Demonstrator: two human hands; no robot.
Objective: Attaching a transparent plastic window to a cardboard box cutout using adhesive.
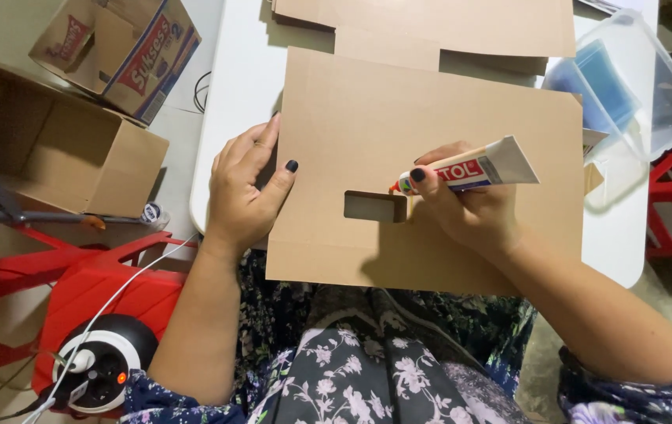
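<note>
A flat brown cardboard sheet (399,102) lies on a white table (234,86), overhanging its near edge above my lap. My left hand (245,184) rests flat on the sheet's left edge, fingers spread. My right hand (465,208) grips a white glue tube (477,167) with a red label, its orange nozzle pointing left. The nozzle tip sits just right of a small rectangular cut-out with a folded flap (375,206) in the sheet.
More flat cardboard pieces (446,23) lie at the table's far side. A clear plastic tub (634,78) with blue contents stands at the right. Open cartons (61,145) sit on the floor at left, beside a red stool (108,286) and a cable reel (100,365).
</note>
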